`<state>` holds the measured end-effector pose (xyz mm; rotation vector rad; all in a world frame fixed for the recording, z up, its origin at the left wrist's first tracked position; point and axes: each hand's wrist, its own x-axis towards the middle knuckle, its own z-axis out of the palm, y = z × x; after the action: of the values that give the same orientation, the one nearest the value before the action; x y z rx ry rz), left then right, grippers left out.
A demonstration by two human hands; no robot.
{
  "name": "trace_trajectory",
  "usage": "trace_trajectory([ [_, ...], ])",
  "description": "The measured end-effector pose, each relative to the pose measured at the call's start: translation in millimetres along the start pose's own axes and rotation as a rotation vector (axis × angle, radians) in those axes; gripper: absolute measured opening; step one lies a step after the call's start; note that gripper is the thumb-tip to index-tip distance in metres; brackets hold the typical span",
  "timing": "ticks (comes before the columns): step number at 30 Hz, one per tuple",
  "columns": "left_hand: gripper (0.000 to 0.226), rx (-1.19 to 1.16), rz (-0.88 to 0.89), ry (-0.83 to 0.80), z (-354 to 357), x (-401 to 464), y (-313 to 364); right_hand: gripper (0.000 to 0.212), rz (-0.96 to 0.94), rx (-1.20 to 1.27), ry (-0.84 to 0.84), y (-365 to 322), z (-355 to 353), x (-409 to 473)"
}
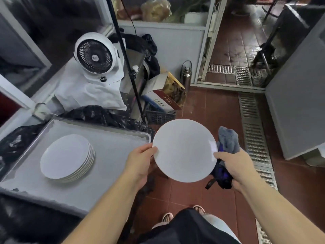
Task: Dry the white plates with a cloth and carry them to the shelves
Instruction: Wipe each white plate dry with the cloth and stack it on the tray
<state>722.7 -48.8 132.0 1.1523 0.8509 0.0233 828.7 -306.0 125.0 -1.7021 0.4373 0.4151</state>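
Head view: plate [184,150] hides left hand [140,161] fingers, part of cloth [228,140].

The floor [216,110] is dark red tile, wet and shiny past the open doorway [233,50], with a metal drain grate [253,136] running along the right side beside a grey cabinet [297,106]. On the left a white fan [95,57] sits on white cloth near a black pole [126,64], in front of a pale grey partition wall [175,50] topped with glass. Against that wall stand a cardboard box [165,95], a metal flask [186,74] and black bags [149,48], all under dim, cool light.
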Motion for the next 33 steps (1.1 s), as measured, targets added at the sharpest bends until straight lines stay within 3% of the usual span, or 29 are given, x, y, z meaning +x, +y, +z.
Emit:
trace_trajectory([
  [5, 0.022, -0.094, -0.009, 0.134, -19, 14, 8, 0.022, -0.064, -0.167, -0.13, -28, 51, 39],
  [14, 0.03, -0.292, 0.0, 0.445, -38, 25, 14, 0.03, -0.202, -0.436, -0.515, -83, 145, 99],
  [22, 0.022, -0.573, 0.0, 0.727, -44, 4, -21, 0.031, -0.313, -0.733, -0.804, -92, 215, 105],
  [28, 0.023, -0.671, 0.031, 0.829, -80, -15, -36, 0.015, -0.381, -0.849, -0.886, -75, 274, 78],
  [33, 0.022, -0.722, 0.071, 0.9, -125, -32, -40, 0.017, -0.446, -0.837, -0.927, -64, 328, 43],
])
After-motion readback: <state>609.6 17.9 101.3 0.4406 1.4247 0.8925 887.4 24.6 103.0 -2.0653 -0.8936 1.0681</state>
